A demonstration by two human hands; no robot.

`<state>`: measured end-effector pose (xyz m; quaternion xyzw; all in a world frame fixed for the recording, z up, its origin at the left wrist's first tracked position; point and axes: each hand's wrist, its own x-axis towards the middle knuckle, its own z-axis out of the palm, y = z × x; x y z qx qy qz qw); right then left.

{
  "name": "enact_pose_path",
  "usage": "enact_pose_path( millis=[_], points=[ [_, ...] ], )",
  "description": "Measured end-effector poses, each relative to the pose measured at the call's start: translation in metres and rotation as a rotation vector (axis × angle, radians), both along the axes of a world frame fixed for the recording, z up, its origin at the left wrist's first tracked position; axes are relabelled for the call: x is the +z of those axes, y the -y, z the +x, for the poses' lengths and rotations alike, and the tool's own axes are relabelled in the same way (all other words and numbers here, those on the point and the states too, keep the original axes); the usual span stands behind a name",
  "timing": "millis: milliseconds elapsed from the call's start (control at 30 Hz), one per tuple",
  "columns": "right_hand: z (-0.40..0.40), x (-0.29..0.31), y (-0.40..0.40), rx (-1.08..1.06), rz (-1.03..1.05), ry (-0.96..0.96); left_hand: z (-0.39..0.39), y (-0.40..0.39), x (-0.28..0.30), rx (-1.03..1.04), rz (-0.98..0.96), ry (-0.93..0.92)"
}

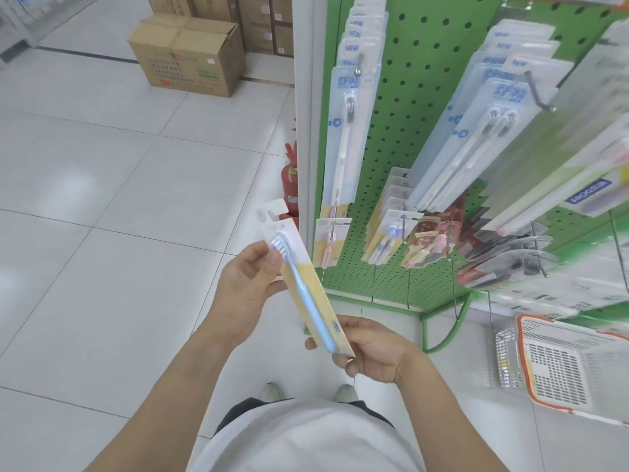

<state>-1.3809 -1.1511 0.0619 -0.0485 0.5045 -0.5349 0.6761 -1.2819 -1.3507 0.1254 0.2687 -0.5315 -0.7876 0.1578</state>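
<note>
Holds the toothbrush pack (pixel 315 301) slanted at centre frame, left hand (pixel 250 281) pinching its top, right hand (pixel 372 350) pinching its bottom corner with curled fingers. Stands just beside the green pegboard rack (pixel 418 80) at right, basket (pixel 558 369) lower right; open tiled floor (pixel 119 233) left, cardboard box (pixel 187 52) upper left.

bright even overhead light, soft glare on floor tiles (pixel 102 185); right edge blurred, wide-angle bending.
</note>
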Motion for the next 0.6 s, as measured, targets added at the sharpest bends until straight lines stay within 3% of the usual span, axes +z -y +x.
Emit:
enact_pose_path(
  millis=[167,300,500,600],
  points=[
    [-0.003,0.011,0.005,-0.062,0.134,-0.291,0.000,-0.001,-0.002,0.058,-0.062,0.157],
    [0.001,0.031,0.025,-0.138,-0.068,-0.457,0.002,-0.001,-0.003,-0.007,-0.140,0.234],
    [0.005,0.027,0.046,-0.112,-0.046,-0.715,0.000,0.010,0.007,-0.122,-0.179,0.201],
    [0.006,0.021,0.049,-0.092,0.009,-0.791,-0.004,0.022,0.007,-0.062,-0.254,0.160]
  ],
)
